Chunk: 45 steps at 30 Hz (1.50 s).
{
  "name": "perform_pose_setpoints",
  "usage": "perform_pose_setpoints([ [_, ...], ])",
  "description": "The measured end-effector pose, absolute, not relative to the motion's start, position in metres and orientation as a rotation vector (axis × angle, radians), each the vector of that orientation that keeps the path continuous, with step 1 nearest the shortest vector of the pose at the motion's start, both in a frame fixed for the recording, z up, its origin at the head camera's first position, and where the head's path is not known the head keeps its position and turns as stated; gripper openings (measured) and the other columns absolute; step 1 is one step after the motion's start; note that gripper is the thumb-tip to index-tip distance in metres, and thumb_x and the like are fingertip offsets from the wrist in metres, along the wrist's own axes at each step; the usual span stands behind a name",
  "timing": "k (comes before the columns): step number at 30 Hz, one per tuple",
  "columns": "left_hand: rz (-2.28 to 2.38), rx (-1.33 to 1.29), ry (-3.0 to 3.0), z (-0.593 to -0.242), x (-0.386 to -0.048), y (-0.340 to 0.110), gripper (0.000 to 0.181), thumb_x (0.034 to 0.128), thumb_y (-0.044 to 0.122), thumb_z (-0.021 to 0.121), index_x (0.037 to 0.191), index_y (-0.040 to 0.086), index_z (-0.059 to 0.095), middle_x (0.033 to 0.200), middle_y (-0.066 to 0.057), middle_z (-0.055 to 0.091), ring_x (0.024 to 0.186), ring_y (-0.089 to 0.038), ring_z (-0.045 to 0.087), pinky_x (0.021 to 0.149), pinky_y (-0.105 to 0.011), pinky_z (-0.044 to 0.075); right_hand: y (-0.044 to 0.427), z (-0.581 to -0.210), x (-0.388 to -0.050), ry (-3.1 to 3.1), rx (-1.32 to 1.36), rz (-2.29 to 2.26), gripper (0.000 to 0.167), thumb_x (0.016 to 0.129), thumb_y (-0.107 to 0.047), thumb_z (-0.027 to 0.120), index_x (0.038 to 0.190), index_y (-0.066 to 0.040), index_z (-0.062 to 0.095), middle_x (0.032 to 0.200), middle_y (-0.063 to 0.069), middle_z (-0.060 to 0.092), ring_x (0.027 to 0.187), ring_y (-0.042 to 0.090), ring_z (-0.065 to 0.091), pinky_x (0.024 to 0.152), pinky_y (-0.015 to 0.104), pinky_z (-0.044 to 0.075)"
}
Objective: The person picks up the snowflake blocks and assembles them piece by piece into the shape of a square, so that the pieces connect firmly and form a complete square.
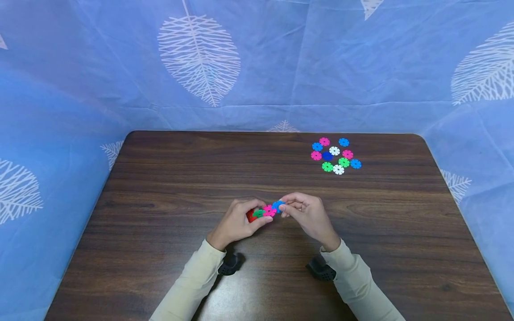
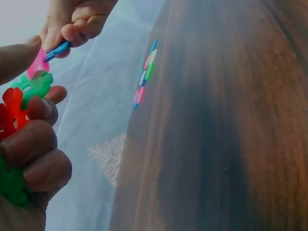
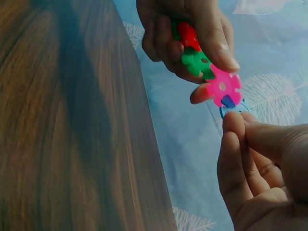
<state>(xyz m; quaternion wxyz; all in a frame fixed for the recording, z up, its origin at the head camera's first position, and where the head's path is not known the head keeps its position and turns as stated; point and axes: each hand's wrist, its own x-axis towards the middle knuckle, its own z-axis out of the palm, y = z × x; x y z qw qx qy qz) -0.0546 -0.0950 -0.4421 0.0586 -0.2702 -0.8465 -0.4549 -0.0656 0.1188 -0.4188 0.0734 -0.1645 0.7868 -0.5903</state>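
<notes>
My left hand (image 1: pixel 236 221) holds a short chain of notched plastic flower discs. In the left wrist view a green disc (image 2: pixel 10 186) lies inside the palm, partly hidden by the fingers. Beyond it come a red disc (image 2: pixel 14 103) and another green disc (image 2: pixel 37 86). A pink disc (image 3: pixel 224 85) follows, with the left thumb against it. My right hand (image 1: pixel 310 217) pinches a blue disc (image 1: pixel 277 205) between thumb and fingers. The blue disc meets the pink one's edge at an angle, slot to slot; how deep it sits cannot be told.
Several loose discs lie flat at the back right of the brown wooden table (image 1: pixel 180 169), among them a white disc (image 1: pixel 338 169), a green disc (image 1: pixel 327 166) and a dark blue disc (image 1: pixel 327 156). A blue leaf-patterned cloth (image 1: pixel 265 67) hangs behind and beside the table.
</notes>
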Motion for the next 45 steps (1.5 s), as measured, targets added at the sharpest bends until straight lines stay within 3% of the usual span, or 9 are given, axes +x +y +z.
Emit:
perform_pose_setpoints([
  [9, -1.397, -0.761, -2.634, -0.448, -0.050, -0.098, 0.024, 0.0803, 0.025, 0.076, 0.094, 0.007, 0.066, 0.068, 0.003, 0.061, 0.055, -0.001, 0.042, 0.046, -0.013, 0.037, 0.116, -0.424, -0.065, 2.358, -0.482, -1.738, 0.016, 0.084, -0.010, 0.070, 0.096, 0.000, 0.069, 0.085, 0.014, 0.072, 0.066, 0.013, 0.068, 0.066, 0.026, 0.059],
  [18, -1.476, -0.647, -2.703, -0.448, -0.052, -0.094, 0.023, 0.0839, 0.030, 0.071, 0.097, 0.011, 0.066, 0.064, 0.007, 0.057, 0.054, -0.001, 0.043, 0.047, -0.016, 0.038, 0.118, -0.427, -0.068, 2.384, -0.470, -1.746, 0.017, 0.086, -0.005, 0.067, 0.102, 0.001, 0.067, 0.083, 0.019, 0.069, 0.058, 0.014, 0.057, 0.051, 0.024, 0.050],
  [26, -1.478, -0.625, -2.731, -0.448, -0.053, -0.090, 0.024, 0.0849, 0.032, 0.070, 0.099, 0.013, 0.066, 0.074, 0.004, 0.065, 0.060, -0.002, 0.048, 0.052, -0.016, 0.042, 0.124, -0.427, -0.072, 2.341, -0.472, -1.710, 0.023, 0.088, -0.011, 0.067, 0.107, 0.001, 0.066, 0.091, 0.016, 0.069, 0.071, 0.030, 0.064, 0.061, 0.030, 0.057],
  [33, -1.729, -0.550, -2.771, -0.449, -0.051, -0.088, 0.025, 0.0886, 0.030, 0.067, 0.103, 0.011, 0.065, 0.068, 0.002, 0.062, 0.053, -0.002, 0.048, 0.050, -0.018, 0.044, 0.128, -0.429, -0.075, 2.272, -0.438, -1.723, 0.021, 0.089, -0.008, 0.064, 0.106, 0.004, 0.063, 0.093, 0.020, 0.067, 0.075, 0.031, 0.067, 0.068, 0.039, 0.059],
  [37, -2.052, -0.481, -2.757, -0.449, -0.052, -0.086, 0.029, 0.0974, 0.028, 0.054, 0.108, 0.002, 0.061, 0.061, -0.004, 0.055, 0.046, -0.007, 0.049, 0.044, -0.028, 0.050, 0.127, -0.428, -0.076, 2.285, -0.418, -1.734, 0.021, 0.089, -0.009, 0.065, 0.106, 0.004, 0.062, 0.093, 0.020, 0.067, 0.075, 0.032, 0.067, 0.069, 0.039, 0.059],
  [41, -2.239, -0.465, -2.683, -0.448, -0.052, -0.085, 0.035, 0.1024, 0.025, 0.042, 0.116, -0.003, 0.058, 0.067, -0.010, 0.055, 0.048, -0.012, 0.053, 0.045, -0.044, 0.053, 0.125, -0.427, -0.078, 2.326, -0.401, -1.734, 0.024, 0.088, -0.010, 0.066, 0.107, 0.004, 0.060, 0.092, 0.020, 0.068, 0.075, 0.031, 0.067, 0.067, 0.037, 0.059],
  [45, -2.340, -0.417, -2.650, -0.446, -0.052, -0.085, 0.038, 0.1031, 0.026, 0.040, 0.126, 0.000, 0.053, 0.074, -0.009, 0.055, 0.054, -0.011, 0.060, 0.048, -0.046, 0.055, 0.122, -0.425, -0.081, 2.378, -0.416, -1.715, 0.027, 0.088, -0.011, 0.067, 0.109, 0.004, 0.060, 0.091, 0.018, 0.069, 0.074, 0.029, 0.067, 0.063, 0.033, 0.058],
])
